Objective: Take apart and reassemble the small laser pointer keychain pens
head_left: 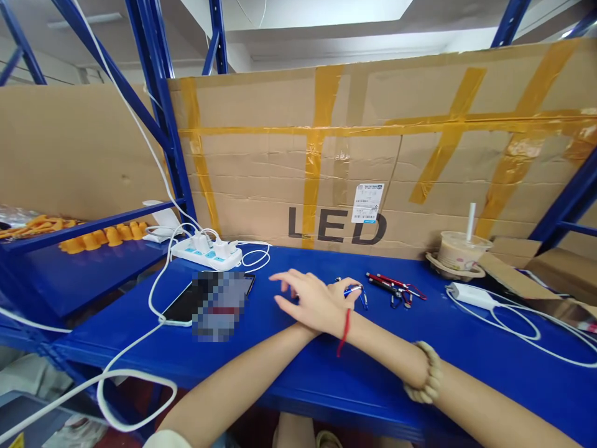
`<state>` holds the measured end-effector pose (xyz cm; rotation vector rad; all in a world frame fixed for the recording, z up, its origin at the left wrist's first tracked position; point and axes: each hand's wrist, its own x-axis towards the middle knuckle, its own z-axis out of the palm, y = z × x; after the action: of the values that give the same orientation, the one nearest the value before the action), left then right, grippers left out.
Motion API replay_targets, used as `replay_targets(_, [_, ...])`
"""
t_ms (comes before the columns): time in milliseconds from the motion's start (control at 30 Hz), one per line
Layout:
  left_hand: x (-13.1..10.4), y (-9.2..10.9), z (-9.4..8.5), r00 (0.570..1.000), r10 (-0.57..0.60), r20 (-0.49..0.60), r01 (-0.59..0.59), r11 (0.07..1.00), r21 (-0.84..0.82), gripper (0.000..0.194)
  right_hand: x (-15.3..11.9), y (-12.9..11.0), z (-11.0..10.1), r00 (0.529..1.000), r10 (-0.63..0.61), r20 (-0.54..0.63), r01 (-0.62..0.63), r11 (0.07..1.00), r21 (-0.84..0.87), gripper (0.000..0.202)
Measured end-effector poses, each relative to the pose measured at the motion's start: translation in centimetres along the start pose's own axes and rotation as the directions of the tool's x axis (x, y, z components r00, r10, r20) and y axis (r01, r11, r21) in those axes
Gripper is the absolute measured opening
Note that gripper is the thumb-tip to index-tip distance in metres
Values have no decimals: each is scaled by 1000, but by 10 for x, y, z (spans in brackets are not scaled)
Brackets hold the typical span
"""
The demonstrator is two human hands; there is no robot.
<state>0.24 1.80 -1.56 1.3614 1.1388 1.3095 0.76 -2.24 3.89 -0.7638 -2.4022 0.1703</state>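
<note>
Holding a blue clip [353,290], left fingers [346,284] curl; right fingers [286,277] spread.

Worktop [326,368]: blue, beneath the hands [311,302]
Power strip [205,254]: white, beyond the hands to the left, plugs [224,248] inserted
Phone [180,305]: lying flat, left of the hands, partly under a pixelated patch
White cable [140,126]: hanging down left of the hands, looping over the worktop's left side
Cardboard panel [261,177]: upright beyond the hands, printed LED, crossed by amber tape [313,168], bearing a white label [367,203]
Cup [459,251]: pale drink, white straw [471,221], seated in a cardboard carrier [439,268], far right of the hands
White adapter [473,296]: right of the hands, nearer than the cup, cord [536,339] looped beside
Orange pieces [112,236]: on a shelf [116,274] far left of the hands
</note>
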Motion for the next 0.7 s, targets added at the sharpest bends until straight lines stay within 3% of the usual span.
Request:
replay_targets(133, [-2, 3, -9, 969, 173, 177, -222, 923, 315, 19, 46, -38, 34, 966, -113, 231, 79, 985, 153, 43])
replay_targets(300, [-3, 6, -16, 950, 180, 254, -283, 841, 461, 26, 80, -70, 70, 939, -212, 271, 234, 971, -48, 47])
replay_targets(467, [-2, 7, -21, 938, 152, 311, -296, 819, 492, 28, 90, -72, 90, 935, -216, 281, 256, 960, -112, 44])
replay_targets(700, [-3, 7, -24, 933, 196, 302, -320, 835, 447, 27, 91, -66, 93, 921, -205, 331, 230, 973, -36, 51])
